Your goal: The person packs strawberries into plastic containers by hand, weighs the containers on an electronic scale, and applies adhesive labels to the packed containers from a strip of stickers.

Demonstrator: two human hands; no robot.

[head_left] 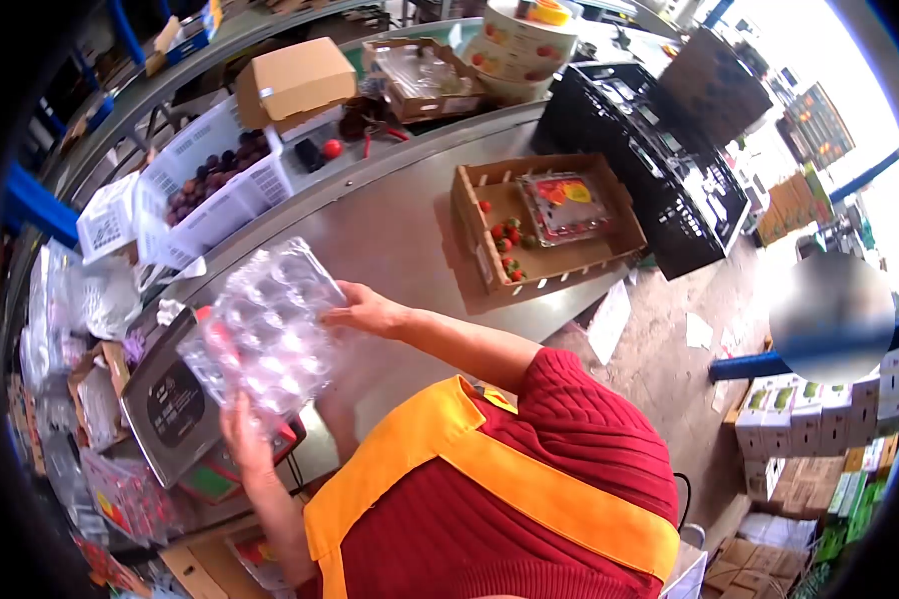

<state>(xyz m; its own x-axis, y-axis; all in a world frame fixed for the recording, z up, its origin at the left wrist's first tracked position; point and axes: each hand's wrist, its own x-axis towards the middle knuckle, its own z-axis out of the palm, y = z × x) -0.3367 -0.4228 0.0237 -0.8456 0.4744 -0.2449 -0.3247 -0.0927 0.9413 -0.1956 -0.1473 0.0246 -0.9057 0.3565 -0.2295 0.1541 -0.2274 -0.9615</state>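
A clear plastic fruit tray with rows of round cups is held up between both my hands, tilted over the left part of the metal table. My right hand grips its right edge. Fingers of my left hand close on its lower edge, partly blurred. Something red shows through the plastic at its left side. Below and left of the tray stands a grey machine with a dark label, partly hidden by it.
On the metal table stands a cardboard tray holding strawberries and a lidded clear punnet. Black crates stack behind it. A white basket of dark round fruit sits at the back left. White boxes are stacked at right.
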